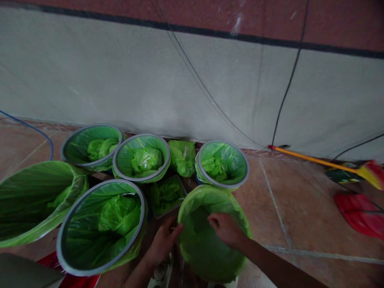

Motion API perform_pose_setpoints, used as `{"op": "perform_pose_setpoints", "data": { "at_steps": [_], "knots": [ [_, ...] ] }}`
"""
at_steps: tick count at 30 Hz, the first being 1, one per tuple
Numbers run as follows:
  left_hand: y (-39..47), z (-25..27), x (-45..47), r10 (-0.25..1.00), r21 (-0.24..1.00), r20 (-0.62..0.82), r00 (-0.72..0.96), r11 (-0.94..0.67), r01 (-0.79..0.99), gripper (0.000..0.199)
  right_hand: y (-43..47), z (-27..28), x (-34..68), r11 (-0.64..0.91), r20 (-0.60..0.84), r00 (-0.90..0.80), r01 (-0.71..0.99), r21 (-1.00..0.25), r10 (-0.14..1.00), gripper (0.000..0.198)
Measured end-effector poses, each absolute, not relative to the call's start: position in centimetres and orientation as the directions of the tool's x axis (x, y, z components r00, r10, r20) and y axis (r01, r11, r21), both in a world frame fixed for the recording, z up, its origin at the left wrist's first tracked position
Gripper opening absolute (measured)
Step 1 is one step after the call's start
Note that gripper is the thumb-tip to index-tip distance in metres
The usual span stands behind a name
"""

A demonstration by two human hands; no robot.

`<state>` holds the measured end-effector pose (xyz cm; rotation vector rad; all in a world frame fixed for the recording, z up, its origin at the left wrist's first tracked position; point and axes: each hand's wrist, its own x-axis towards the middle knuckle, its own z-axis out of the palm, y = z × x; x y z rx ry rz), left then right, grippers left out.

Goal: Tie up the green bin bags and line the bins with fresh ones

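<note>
A bin lined with a thin green plastic bag (pixel 216 264) stands in front of me, its edge covered by the bag. At the left rim, my left hand (pixel 163 242) pinches the bag's edge between thumb and fingers. My right hand (pixel 226 229) is over the bin's opening, its fingers curled into a fist. Whatever that fist may hold is hidden. Just beyond is another bin with a grey ring (pixel 246 170) around its green liner. Left of my left hand stands a larger grey-ringed bin (pixel 61 240) with a bunched green bag inside.
More lined bins (pixel 115 162) stand along the wall (pixel 120 80), with a tied green bag (pixel 183 158) and a small basket (pixel 168 214) among them. A large lined bin (pixel 18 238) is at far left. An orange pole (pixel 315 159) and red dustpan (pixel 357 214) lie right.
</note>
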<state>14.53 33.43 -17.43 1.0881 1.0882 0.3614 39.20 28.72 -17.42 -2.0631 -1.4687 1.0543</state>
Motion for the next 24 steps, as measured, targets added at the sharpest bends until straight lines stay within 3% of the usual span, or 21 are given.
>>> {"op": "perform_pose_setpoints", "data": {
  "at_steps": [2, 7, 12, 16, 24],
  "knots": [
    [33.3, -17.8, 14.5, 0.713, 0.825, -0.565, 0.415, 0.483, 0.292, 0.062, 29.1, -16.1, 42.3, -0.386, -0.284, 0.262, 0.658, -0.646, 0.922, 0.023],
    [35.4, -17.0, 15.2, 0.835, 0.820, -0.492, 0.246, 0.349, 0.453, 0.060, 30.9, -14.4, 47.4, -0.619, -0.362, 0.553, 0.397, -0.677, 0.750, 0.034],
    [39.8, -14.0, 18.4, 0.897, 0.785, -0.378, 0.228, 0.180, 0.593, 0.050, 34.2, -13.4, 48.7, -0.810, -0.334, 0.771, 0.373, -0.452, 0.542, 0.051],
    [43.2, -12.4, 23.2, 0.914, 0.773, -0.291, 0.282, 0.052, 0.632, 0.044, 36.5, -13.8, 48.9, -0.859, -0.411, 0.780, 0.303, -0.412, 0.472, 0.063],
    [48.2, -13.8, 32.7, 0.874, 0.803, -0.302, 0.381, 0.018, 0.595, 0.026, 37.3, -17.0, 50.7, -0.837, -0.440, 0.742, 0.298, -0.458, 0.506, 0.039]
  ]
}}
